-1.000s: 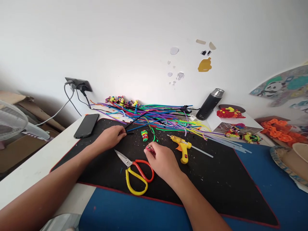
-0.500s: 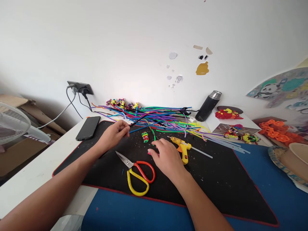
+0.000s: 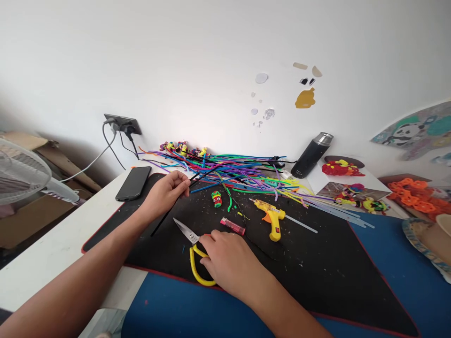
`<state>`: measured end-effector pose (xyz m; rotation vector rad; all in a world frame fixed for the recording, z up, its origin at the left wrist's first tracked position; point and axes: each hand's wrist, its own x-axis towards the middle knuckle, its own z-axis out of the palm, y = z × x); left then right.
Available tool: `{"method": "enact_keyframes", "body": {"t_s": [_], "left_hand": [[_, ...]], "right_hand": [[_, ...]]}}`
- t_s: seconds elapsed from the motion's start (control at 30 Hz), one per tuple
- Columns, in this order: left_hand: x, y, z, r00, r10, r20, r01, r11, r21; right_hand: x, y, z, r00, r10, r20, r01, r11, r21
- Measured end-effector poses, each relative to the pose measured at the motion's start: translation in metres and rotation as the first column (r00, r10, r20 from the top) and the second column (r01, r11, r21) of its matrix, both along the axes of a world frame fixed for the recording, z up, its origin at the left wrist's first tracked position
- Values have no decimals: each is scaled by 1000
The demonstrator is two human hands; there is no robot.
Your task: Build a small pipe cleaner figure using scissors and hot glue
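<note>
My left hand [image 3: 172, 188] pinches a thin black pipe cleaner [image 3: 162, 222], its lower end slanting down to the mat and its other end pointing at the pile. My right hand [image 3: 229, 260] lies over the handles of the scissors [image 3: 188, 231], its fingers curled on the red loop and its thumb by the yellow one. The blades rest on the black mat, pointing away to the left. Just beyond my right hand lies a pink lighter [image 3: 232, 226]. A small red and green figure [image 3: 216, 199] with eyes sits between the hands.
A yellow glue gun [image 3: 271, 218] with a glue stick lies to the right. Behind stretches a pile of coloured pipe cleaners [image 3: 232, 169]. A phone [image 3: 134, 183] lies at left, a black flask [image 3: 312, 155] leans at back right, and a fan [image 3: 24, 173] stands far left.
My right hand has moved back toward me, from beside the lighter onto the scissors' handles, uncovering the lighter. My left hand keeps the black pipe cleaner. The view has shifted slightly.
</note>
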<state>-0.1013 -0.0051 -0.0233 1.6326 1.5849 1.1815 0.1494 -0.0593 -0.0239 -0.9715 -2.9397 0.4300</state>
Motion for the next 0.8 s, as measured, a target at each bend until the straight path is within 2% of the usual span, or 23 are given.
{"method": "enact_keyframes", "body": {"t_s": [0.1, 0.17, 0.27, 0.33, 0.4, 0.43, 0.47, 0.5, 0.53, 0.57, 0.7, 0.8], "left_hand": [[-1, -2, 6, 995, 6, 104, -7, 1000, 10], [-1, -4, 11, 972, 27, 232, -32, 999, 18], [1, -7, 16, 906, 45, 422, -55, 998, 12], [2, -7, 16, 878, 37, 477, -31, 999, -21], [3, -7, 13, 871, 37, 489, -1, 997, -74], [3, -7, 11, 870, 42, 491, 13, 994, -108], [4, -7, 9, 866, 52, 497, 21, 990, -140], [4, -7, 6, 864, 60, 500, 34, 984, -177], [4, -6, 4, 861, 68, 504, 47, 976, -214], [6, -6, 1, 856, 79, 510, 57, 968, -245], [16, -9, -4, 826, 91, 556, 132, 928, -349], [25, -12, -6, 787, 39, 616, 244, 897, -368]], "right_hand": [[-1, 0, 2, 999, -35, 13, 35, 999, -13], [-1, 2, 2, 995, -90, -39, 87, 994, -65], [1, 7, -2, 954, -222, -199, 178, 960, -217], [2, 12, -6, 889, -334, -315, 218, 911, -349], [1, 16, -11, 791, -468, -394, 222, 819, -529], [0, 18, -13, 729, -545, -414, 197, 747, -635], [-1, 19, -15, 675, -618, -403, 137, 641, -755], [-2, 21, -16, 622, -688, -374, 48, 510, -859], [-3, 23, -17, 589, -727, -353, -44, 407, -912], [-3, 25, -18, 545, -760, -353, -101, 359, -928], [-2, 31, -16, 367, -843, -393, -198, 342, -918], [1, 33, -13, 348, -862, -369, -250, 294, -923]]}}
